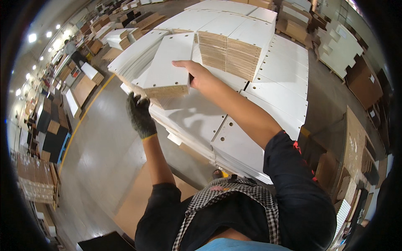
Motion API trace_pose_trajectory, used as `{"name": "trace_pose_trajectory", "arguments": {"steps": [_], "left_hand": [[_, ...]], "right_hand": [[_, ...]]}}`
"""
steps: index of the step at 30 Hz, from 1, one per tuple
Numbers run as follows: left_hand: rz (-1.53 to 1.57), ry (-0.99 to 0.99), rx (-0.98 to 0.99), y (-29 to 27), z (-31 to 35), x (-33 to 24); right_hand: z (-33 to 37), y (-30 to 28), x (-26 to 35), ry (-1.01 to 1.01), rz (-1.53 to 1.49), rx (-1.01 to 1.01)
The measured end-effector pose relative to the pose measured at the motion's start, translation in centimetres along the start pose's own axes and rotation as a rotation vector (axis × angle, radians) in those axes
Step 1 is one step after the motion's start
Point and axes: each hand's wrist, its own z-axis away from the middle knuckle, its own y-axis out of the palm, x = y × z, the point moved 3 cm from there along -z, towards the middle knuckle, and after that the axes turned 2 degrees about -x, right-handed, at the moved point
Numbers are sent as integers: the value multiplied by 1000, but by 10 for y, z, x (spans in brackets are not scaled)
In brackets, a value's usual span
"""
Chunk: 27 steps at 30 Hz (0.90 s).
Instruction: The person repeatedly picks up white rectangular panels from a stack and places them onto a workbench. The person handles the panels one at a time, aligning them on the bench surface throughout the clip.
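Observation:
A white board (171, 52) with dark holes near its ends and a raw beige edge lies raised above the white boards around it. My bare right hand (195, 74) grips its right side, thumb on the top face and the other fingers hidden down the edge. Just off the board's near left corner is my left hand (141, 113), in a dark glove with a yellow cuff. Its fingers are bent and slightly apart, with nothing visible in them. Whether the fingertips touch the boards below, I cannot tell.
Taller stacked white boards (234, 27) stand behind, and more white boards (240, 142) lie toward me and to the right. A brown sheet (144, 196) lies on the floor at the left. Beyond a yellow floor line (86, 115), a person (75, 53) stands among panel stacks.

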Motion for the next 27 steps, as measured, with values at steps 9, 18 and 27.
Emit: {"name": "trace_pose_trajectory", "arguments": {"steps": [9,18,27], "left_hand": [[-574,-304,363,21,121,30],[-301,-639,1026,125,365,52],[-244,-702,1617,220,647,-12]], "right_hand": [[185,-60,18,-34,180,29],[480,-130,-16,-535,248,-227],[820,-198,-122,-984,111,-829]]}}
